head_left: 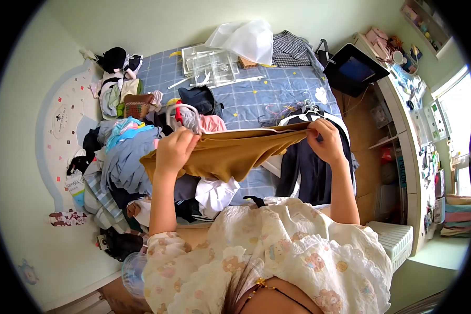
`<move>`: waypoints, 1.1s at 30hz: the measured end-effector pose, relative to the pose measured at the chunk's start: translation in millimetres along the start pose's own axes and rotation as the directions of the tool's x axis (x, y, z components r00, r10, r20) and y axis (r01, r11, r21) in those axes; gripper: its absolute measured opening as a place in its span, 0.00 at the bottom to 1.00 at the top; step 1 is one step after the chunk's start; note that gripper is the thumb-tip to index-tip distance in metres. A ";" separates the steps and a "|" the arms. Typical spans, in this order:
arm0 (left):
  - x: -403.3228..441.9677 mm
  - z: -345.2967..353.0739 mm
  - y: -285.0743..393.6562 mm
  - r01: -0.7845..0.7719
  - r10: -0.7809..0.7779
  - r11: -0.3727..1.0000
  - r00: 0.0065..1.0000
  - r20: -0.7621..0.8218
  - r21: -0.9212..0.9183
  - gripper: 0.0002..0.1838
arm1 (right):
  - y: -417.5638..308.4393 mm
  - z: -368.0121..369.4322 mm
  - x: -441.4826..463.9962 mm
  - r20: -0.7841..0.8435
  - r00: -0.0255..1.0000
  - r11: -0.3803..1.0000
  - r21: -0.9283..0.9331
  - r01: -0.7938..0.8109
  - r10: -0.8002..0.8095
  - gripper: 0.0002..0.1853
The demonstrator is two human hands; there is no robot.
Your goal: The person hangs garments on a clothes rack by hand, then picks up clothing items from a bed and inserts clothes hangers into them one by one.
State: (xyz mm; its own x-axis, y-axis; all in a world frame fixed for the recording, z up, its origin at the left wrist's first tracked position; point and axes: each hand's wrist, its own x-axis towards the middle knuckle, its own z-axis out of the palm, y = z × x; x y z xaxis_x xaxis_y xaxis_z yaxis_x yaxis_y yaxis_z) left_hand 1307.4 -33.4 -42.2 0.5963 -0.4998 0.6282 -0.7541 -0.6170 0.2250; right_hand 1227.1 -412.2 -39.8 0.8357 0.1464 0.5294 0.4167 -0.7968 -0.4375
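A mustard-brown garment is stretched between my two hands above the bed, its upper edge pulled nearly straight and its cloth hanging down. My left hand is closed on its left end, close to a white hanger with a red part. At the other end, my right hand pinches the top edge with bent fingers. A white strip runs along the garment's upper edge; whether it is a hanger bar or a waistband is unclear. Below the cloth lies a white garment.
Piled clothes cover the bed's left side. Dark clothes on hangers lie at the right. Clear plastic frames and a white plastic bag sit at the back of the blue checked bed. A desk stands at right.
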 end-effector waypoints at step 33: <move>1.8 61.0 92.6 0.119 -0.117 0.993 0.991 0.063 -0.027 0.09 | 96.7 -58.4 -66.2 -0.024 0.964 0.949 0.182 -0.258 0.266 0.06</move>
State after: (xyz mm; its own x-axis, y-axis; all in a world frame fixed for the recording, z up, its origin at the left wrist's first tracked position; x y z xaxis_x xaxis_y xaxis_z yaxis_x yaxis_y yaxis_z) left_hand 1255.5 -128.5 -65.6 0.6966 -0.4614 0.5495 -0.6851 -0.6552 0.3184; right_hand 1191.1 -533.2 -74.7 0.9078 -0.0849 0.4107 0.2450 -0.6874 -0.6837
